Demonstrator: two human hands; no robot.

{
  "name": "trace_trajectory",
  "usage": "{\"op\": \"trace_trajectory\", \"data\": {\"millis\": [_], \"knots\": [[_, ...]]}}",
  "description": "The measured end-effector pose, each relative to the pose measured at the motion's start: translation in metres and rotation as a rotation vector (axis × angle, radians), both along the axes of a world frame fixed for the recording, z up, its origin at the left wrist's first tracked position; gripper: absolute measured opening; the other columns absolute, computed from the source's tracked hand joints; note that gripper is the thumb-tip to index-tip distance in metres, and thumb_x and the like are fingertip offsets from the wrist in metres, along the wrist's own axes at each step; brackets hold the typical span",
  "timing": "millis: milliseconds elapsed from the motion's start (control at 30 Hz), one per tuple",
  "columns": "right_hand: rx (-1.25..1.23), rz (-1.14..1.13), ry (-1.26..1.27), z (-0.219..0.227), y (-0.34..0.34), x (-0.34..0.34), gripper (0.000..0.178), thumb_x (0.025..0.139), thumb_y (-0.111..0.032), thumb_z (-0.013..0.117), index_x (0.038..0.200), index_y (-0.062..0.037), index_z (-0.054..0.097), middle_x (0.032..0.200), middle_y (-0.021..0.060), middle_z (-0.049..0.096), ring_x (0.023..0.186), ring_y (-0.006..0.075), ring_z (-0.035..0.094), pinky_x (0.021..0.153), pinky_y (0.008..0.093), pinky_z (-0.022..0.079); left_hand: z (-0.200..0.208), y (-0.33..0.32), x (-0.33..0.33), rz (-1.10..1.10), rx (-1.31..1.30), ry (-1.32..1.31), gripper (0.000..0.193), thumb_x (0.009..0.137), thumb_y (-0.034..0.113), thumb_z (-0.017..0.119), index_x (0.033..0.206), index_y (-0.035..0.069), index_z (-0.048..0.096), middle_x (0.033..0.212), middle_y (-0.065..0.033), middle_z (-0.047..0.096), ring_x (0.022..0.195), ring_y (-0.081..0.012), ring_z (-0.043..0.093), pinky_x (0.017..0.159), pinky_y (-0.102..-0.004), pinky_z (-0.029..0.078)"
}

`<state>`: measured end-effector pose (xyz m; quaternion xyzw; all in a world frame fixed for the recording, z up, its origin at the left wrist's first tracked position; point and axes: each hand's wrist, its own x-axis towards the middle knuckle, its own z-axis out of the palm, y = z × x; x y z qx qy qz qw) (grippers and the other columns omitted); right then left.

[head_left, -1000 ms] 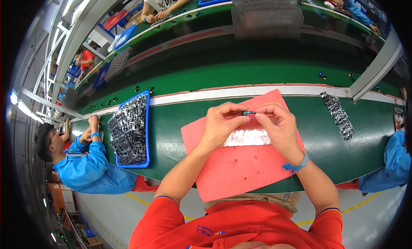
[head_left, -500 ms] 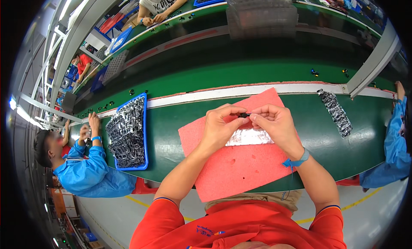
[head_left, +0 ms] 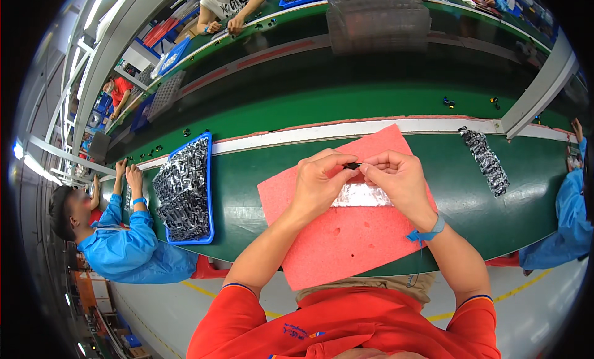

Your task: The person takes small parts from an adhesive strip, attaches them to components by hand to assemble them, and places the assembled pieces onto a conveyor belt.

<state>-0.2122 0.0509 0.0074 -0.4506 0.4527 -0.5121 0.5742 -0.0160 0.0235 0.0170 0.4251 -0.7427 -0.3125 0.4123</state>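
Observation:
Between the fingertips of both hands sits a small black part [head_left: 352, 166], too small to name more exactly. My left hand [head_left: 317, 181] pinches its left end. My right hand [head_left: 396, 178], with a blue band at the wrist, pinches it from the right. Both hands hover over a pink foam sheet [head_left: 337, 241] lying askew on the green table. Below the fingers, a shiny silver-clear strip [head_left: 362, 196] rests on the foam, partly covered by my hands.
Left of the foam stands a blue tray [head_left: 211, 204] heaped with black parts. A row of packed black parts [head_left: 484, 161] lies at the right. Beyond a white rail [head_left: 297, 140] runs a green conveyor belt [head_left: 346, 102] carrying small parts. Co-workers sit on both sides and opposite.
My hands stay nearly in place around the black part. Small parts on the belt have shifted slightly left. The left co-worker's hands have moved toward the belt.

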Motion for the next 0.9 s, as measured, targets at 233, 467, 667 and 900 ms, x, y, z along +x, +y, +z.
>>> {"op": "trace_trajectory", "data": {"millis": [233, 467, 667, 900], "knots": [[-0.024, -0.006, 0.031, -0.003, -0.001, -0.002, 0.016, 0.096, -0.005, 0.075, 0.107, 0.0067, 0.073, 0.096, 0.0101, 0.077, 0.086, 0.0107, 0.073, 0.075, 0.0228, 0.06, -0.001, -0.002, 0.002, -0.017, 0.157, 0.049, 0.024, 0.086, 0.001, 0.08, 0.111, -0.001, 0.079, 0.102, -0.0128, 0.078, 0.092, -0.0193, 0.074, 0.082, -0.03, 0.058], [-0.03, 0.042, 0.128, 0.008, -0.001, -0.005, 0.019, 0.098, -0.006, 0.074, 0.112, 0.0058, 0.072, 0.101, 0.0091, 0.077, 0.09, 0.0104, 0.073, 0.077, 0.0233, 0.06, -0.004, -0.003, 0.007, -0.041, 0.238, 0.175, 0.021, 0.089, -0.003, 0.079, 0.11, -0.002, 0.079, 0.105, -0.0111, 0.077, 0.097, -0.0162, 0.071, 0.087, -0.0288, 0.056], [-0.072, 0.099, 0.188, -0.002, -0.001, -0.004, 0.018, 0.1, -0.006, 0.071, 0.114, 0.006, 0.072, 0.1, 0.0091, 0.077, 0.092, 0.0108, 0.073, 0.078, 0.0243, 0.06, -0.005, -0.002, 0.006, -0.081, 0.125, 0.149, 0.022, 0.088, -0.002, 0.078, 0.11, -0.001, 0.079, 0.102, -0.0121, 0.077, 0.094, -0.0177, 0.073, 0.085, -0.0294, 0.057], [-0.166, -0.023, 0.159, -0.007, 0.007, 0.009, 0.016, 0.1, -0.004, 0.069, 0.111, 0.0071, 0.073, 0.098, 0.0103, 0.077, 0.092, 0.0125, 0.074, 0.08, 0.0259, 0.061, -0.003, -0.002, 0.005, -0.064, 0.117, 0.088, 0.027, 0.088, -0.005, 0.077, 0.115, -0.002, 0.077, 0.104, -0.0121, 0.076, 0.097, -0.0172, 0.072, 0.089, -0.0293, 0.056]]}}
